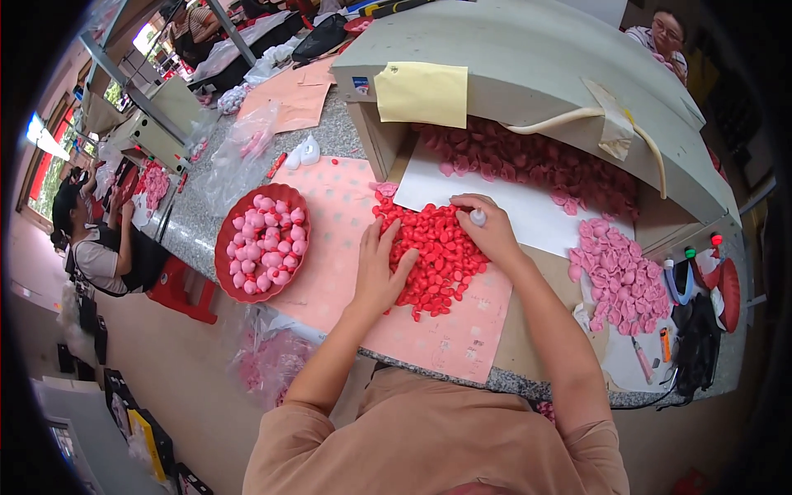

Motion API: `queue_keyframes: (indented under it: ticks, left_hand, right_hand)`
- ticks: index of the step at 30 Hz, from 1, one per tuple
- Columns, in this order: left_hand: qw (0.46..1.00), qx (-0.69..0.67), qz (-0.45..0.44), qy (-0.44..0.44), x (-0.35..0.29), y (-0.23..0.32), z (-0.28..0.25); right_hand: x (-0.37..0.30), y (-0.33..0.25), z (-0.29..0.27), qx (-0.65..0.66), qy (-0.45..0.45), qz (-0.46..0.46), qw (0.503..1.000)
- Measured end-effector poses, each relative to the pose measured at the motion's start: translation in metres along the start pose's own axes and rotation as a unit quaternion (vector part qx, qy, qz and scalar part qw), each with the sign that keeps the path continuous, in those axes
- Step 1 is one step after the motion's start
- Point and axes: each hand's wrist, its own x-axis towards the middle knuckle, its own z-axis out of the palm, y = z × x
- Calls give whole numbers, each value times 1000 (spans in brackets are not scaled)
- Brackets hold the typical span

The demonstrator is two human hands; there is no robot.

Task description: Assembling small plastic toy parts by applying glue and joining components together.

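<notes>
A heap of small glossy red pieces (437, 268) lies on a pink sheet (330, 223) in front of me. My left hand (381, 266) rests along the heap's left side, fingers spread and touching the pieces, holding nothing I can see. On the heap's upper right is my right hand (488, 231), its fingertips at the red pieces. A small white nozzle-like tip (478, 217) pokes out of that hand; the rest of what it grips is hidden. Left of the heap stands a red fluted bowl (224, 239) of pink balls with red parts (268, 243).
A grey hooded box (528, 49) rises behind, with dark pink petal-like pieces (528, 161) inside. Lighter pink pieces (623, 272) are piled right, near a glue tube (642, 360) and an orange lighter (665, 345). White bottles (305, 153) stand back left. Other people sit nearby.
</notes>
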Motion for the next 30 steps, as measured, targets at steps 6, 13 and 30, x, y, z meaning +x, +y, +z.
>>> queue_keyframes:
  ticks: [6, 13, 30]
  left_hand:
    - [997, -1, -18, 82, 18, -7, -7]
    - [996, -53, 67, 30, 77, -65, 3]
    - [984, -177, -3, -15, 85, -78, -1]
  right_hand:
    - [-4, -10, 3, -8, -15, 30, 999]
    - [-5, -8, 10, 5, -26, 26, 999]
    - [9, -28, 17, 39, -90, 95, 991]
